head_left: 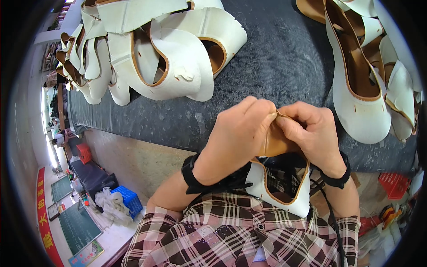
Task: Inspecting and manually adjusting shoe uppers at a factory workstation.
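Note:
Between my two hands is a white shoe upper (296, 205) with a tan lining and a tan-edged opening. My left hand (242, 131) pinches its upper edge from the left, fingers closed. Close against it, my right hand (311, 131) grips the same edge, thumb pressed on the tan lining (279, 141). The two sets of fingertips meet at the top of the piece. The rest of the upper hangs down in front of my plaid shirt, its toe part lowest. Whether a smaller item is between the fingertips is too small to tell.
A dark worktable (275, 66) lies ahead. Piled white shoe uppers (178, 66) cover its left side, and more uppers (367, 118) lie at the right. A blue crate (127, 201) stands on the floor at left, a red crate (393, 184) at lower right. A black cable (331, 209) hangs by my right wrist.

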`<state>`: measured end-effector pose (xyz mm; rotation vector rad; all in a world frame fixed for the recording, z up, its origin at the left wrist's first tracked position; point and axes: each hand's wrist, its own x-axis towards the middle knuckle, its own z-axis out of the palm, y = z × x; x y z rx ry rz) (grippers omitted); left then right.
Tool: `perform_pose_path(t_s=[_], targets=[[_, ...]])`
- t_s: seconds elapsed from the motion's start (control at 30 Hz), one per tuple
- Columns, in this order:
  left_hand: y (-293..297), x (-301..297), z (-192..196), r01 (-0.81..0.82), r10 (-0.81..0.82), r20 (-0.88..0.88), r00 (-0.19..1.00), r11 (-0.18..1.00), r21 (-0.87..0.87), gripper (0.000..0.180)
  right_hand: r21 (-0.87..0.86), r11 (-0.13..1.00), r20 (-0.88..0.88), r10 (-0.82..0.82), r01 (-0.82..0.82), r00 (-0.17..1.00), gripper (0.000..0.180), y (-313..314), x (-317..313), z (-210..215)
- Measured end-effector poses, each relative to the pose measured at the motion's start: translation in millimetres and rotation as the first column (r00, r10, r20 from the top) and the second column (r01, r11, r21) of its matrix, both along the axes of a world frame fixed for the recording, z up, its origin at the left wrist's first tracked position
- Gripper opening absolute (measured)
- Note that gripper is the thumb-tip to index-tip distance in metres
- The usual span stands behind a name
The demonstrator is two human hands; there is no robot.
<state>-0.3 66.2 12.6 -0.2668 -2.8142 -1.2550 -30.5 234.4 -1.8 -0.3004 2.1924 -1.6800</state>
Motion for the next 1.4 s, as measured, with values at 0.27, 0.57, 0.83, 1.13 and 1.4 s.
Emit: perform_pose_path(t_s=[0.27, 0.57, 0.83, 1.13, 1.4], targets=[[1.2, 0.7, 20.8, -0.133, 0.098, 0.298, 0.949, 0.986, 0.097, 0.016, -0.029, 0.998, -0.162, 0.051, -0.056, 0.985, 0.008, 8.0, -4.6, 0.2], [-4.3, -6.8, 11.8, -0.024, -0.065, 0.374, 0.925, 0.973, 0.229, 0.013, -0.233, 0.956, 0.209, 0.23, -0.18, 0.951, 0.011, 20.4, -17.4, -2.4], [1.0, -0.6, 2.8, -0.067, -0.02, 0.338, 0.941, 0.968, 0.243, 0.01, -0.187, 0.951, 0.179, 0.279, -0.246, 0.943, 0.012, 21.6, -17.2, -7.7], [-1.6, 1.7, -5.0, -0.12, -0.011, 0.407, 0.913, 0.948, 0.296, 0.004, -0.133, 0.957, 0.269, 0.284, -0.257, 0.92, 0.016, 19.1, -17.4, -5.8], [-3.2, 6.1, -10.9, -0.061, -0.039, 0.298, 0.954, 0.947, 0.317, 0.004, -0.03, 0.966, 0.197, 0.259, -0.258, 0.946, 0.014, 12.2, -17.2, 0.3]])
